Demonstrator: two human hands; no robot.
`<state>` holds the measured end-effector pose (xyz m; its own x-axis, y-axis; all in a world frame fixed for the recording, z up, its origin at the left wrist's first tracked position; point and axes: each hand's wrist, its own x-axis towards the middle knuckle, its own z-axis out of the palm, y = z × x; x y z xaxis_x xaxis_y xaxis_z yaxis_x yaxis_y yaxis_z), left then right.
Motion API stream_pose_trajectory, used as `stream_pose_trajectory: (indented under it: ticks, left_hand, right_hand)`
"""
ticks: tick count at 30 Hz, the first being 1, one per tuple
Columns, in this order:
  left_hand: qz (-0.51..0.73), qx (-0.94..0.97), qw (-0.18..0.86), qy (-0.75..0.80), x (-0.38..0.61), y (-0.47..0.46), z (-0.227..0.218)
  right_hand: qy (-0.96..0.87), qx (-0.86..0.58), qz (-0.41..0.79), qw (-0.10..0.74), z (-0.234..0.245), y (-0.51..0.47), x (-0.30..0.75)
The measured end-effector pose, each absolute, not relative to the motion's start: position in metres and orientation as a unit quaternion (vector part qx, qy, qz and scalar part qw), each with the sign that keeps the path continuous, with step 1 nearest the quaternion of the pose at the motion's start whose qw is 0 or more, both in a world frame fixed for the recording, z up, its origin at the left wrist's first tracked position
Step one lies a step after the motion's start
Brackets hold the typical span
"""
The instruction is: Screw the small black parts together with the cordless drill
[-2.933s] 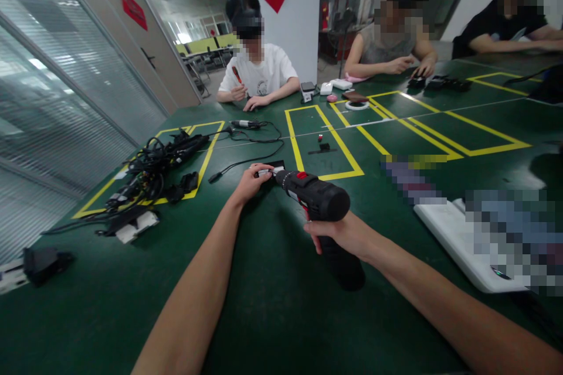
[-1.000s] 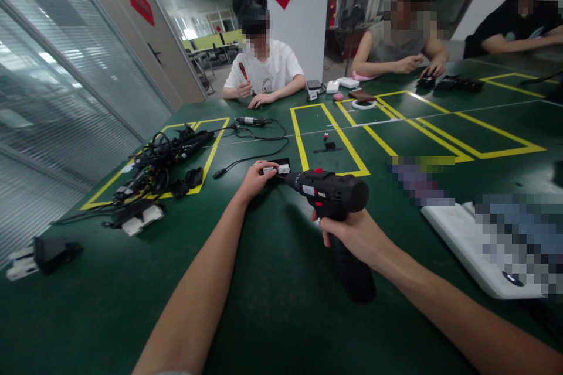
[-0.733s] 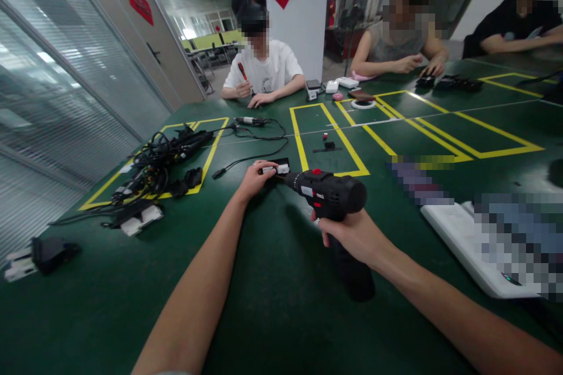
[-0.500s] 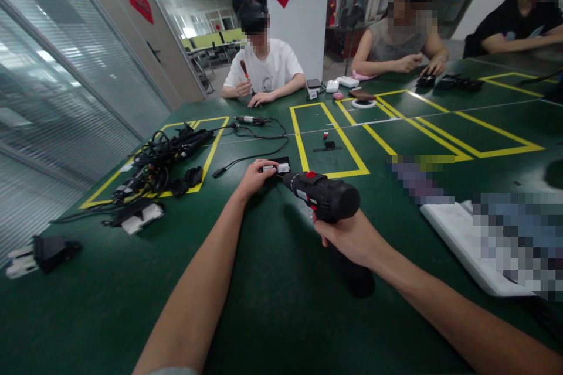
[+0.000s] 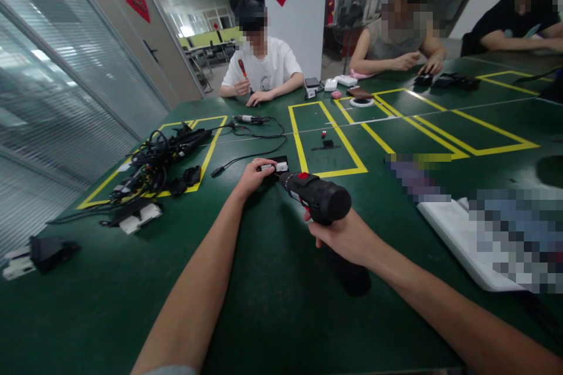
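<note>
My right hand (image 5: pixel 343 238) is wrapped round the grip of a black cordless drill (image 5: pixel 320 199) with red trim. Its nose points away from me at a small white and black part (image 5: pixel 273 167) on the green table (image 5: pixel 264 281). My left hand (image 5: pixel 251 176) is closed over that part and pins it against the table. The drill tip meets the part next to my left fingers.
A tangle of black cables and adapters (image 5: pixel 153 167) lies at the left inside a yellow taped box. A white device (image 5: pixel 461 240) sits at the right. Small black and red parts (image 5: pixel 326 142) lie in the middle box. Three other people sit at the far side.
The drill body has tilted and shifted slightly left, its rear now facing me more. My left hand stays on the small part.
</note>
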<state>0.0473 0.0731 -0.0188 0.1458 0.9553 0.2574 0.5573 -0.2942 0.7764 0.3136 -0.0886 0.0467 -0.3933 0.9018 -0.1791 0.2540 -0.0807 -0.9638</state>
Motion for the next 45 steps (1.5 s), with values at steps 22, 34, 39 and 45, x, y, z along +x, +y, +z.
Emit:
stream_pose_trajectory:
  ticks: [22,34,39,45]
  left_hand:
    - [0.384,0.704,0.267,0.534,0.0462,0.0755,-0.0215]
    - [0.391,0.703,0.272,0.528,0.0451,0.0777,-0.0249]
    - [0.391,0.699,0.275,0.532,0.045,0.0772,-0.0246]
    - [0.391,0.7,0.279,0.528,0.0455,0.0758,-0.023]
  right_hand:
    - [-0.608,-0.46,0.588,0.27,0.0532,-0.0852,0.3132]
    - [-0.609,-0.448,0.592,0.279,0.0508,-0.0871,0.3126]
    - [-0.599,-0.461,0.593,0.279,0.0508,-0.0855,0.3125]
    - [-0.596,-0.466,0.592,0.278,0.0499,-0.0851,0.3127]
